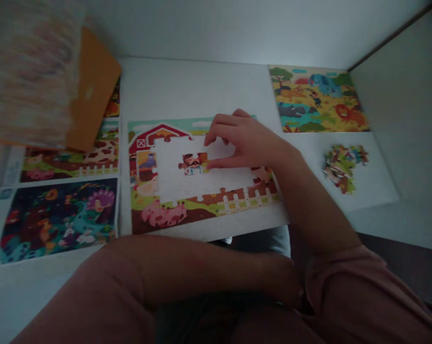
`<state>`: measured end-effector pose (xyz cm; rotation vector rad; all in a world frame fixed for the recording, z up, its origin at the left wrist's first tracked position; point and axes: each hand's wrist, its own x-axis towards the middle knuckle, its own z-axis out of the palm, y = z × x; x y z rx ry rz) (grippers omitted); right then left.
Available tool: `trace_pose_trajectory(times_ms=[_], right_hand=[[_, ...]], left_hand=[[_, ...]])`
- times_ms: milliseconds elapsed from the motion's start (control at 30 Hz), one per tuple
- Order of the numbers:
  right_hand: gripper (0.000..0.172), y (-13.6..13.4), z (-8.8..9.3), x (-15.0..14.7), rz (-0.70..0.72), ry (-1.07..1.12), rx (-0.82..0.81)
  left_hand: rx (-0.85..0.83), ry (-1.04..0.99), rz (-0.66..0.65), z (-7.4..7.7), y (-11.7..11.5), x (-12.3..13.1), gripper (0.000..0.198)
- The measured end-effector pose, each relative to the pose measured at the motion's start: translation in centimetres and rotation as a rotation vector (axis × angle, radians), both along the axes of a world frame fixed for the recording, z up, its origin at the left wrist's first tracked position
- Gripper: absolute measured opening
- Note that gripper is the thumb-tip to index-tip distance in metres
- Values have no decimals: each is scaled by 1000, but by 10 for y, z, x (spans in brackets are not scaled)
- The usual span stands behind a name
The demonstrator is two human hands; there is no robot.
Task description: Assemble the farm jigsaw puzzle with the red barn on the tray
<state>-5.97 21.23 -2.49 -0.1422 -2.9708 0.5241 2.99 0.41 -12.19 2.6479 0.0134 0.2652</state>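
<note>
A farm jigsaw puzzle (162, 217) lies in front of me, its border joined and its middle showing bare white. Inside that white area sits a loose puzzle piece (193, 163) with a moustached figure on it. My right hand (240, 138) reaches in from the right, thumb and index finger apart. The thumb tip is at the piece's right edge, and the index tip is just above its upper right corner. My left hand (282, 277) rests low by my lap with the forearm across my front; its fingers are hidden in shadow.
A pile of loose puzzle pieces (346, 167) lies at the right, below a safari picture (319, 100). On the left are a dark night-scene picture (61, 217) and another farm picture (101, 150). A blurred orange and whitish object (94, 86) covers the upper left.
</note>
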Motion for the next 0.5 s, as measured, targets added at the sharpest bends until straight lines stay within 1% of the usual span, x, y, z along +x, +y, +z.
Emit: trace_pose_trajectory(times_ms=[100,133,167,300,367,433,500], right_hand=[[30,2,4,5,-19,14,75],[28,3,5,7,-31,15,104],[27,3,6,8,-43,15,131],[22,3,13,6,-63,56,203],[21,2,18,11,-78,94,215],[22,3,23,32,-150,115,213],[23,2,26,73,-304,145,203]], left_hand=[[-8,52,52,11,3,-11,25],[3,82,96,14,4,-14,25],[12,82,101,16,5,-16,24],[20,55,55,21,9,-18,19],[27,40,75,21,10,-18,18],[40,21,86,19,10,-17,17],[56,-2,102,15,9,-16,16]])
